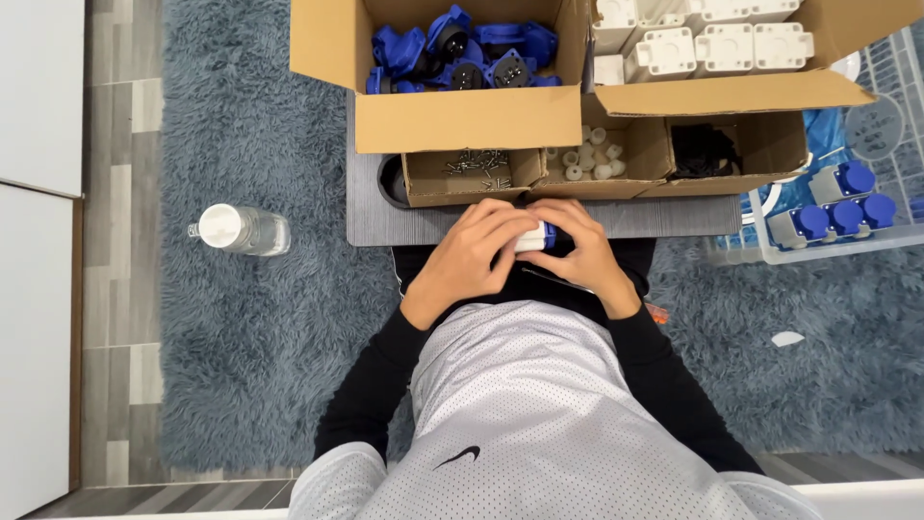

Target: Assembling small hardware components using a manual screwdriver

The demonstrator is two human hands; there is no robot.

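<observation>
Overhead view: the left hand (469, 258) and right hand (580, 252) are both closed around 1 small white-and-blue socket part (535, 237), held between them just above the lap at the near edge of the grey board (385, 226). Beyond the hands stand 3 small cardboard trays, the left with screws (478, 162), the middle with white caps (592, 154), the right with black pieces (705, 149). Behind them are 2 larger boxes of blue inserts (462, 50) and white housings (703, 39); a clear bottle (241, 229) lies on the rug at left.

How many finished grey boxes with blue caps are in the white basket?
4 show: one grey box with blue cap on top, three below, all inside the white wire basket. More may be hidden.
</observation>
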